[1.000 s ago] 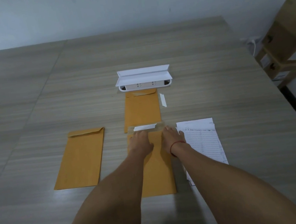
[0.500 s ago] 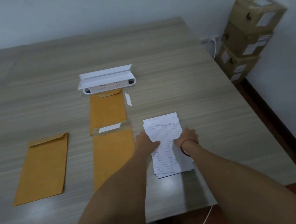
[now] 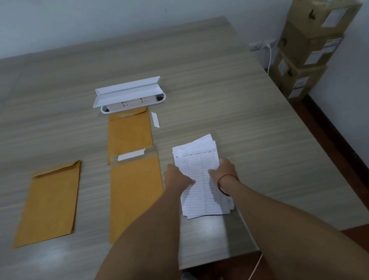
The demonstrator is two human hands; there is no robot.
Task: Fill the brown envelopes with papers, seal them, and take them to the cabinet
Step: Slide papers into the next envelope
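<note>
Three brown envelopes lie flat on the table. The left envelope [image 3: 49,202] has its flap folded down. The middle envelope [image 3: 134,190] lies with its flap open and a white strip on the flap. The far envelope [image 3: 129,132] sits just beyond it. To the right lies a stack of lined papers [image 3: 199,174]. My left hand [image 3: 176,177] grips the stack's left edge and my right hand [image 3: 224,167] grips its right edge. The far ends of the sheets are lifted and fanned.
A white socket box with a raised lid [image 3: 129,97] is set in the table [image 3: 244,110] behind the envelopes. A peeled white strip [image 3: 155,119] lies beside the far envelope. Stacked cardboard boxes [image 3: 314,37] stand at the right wall. A white cable [image 3: 253,271] hangs below the table's front edge.
Both hands left the middle envelope and moved right onto the paper stack. Since then they have closed on its edges and the top of the stack has lifted.
</note>
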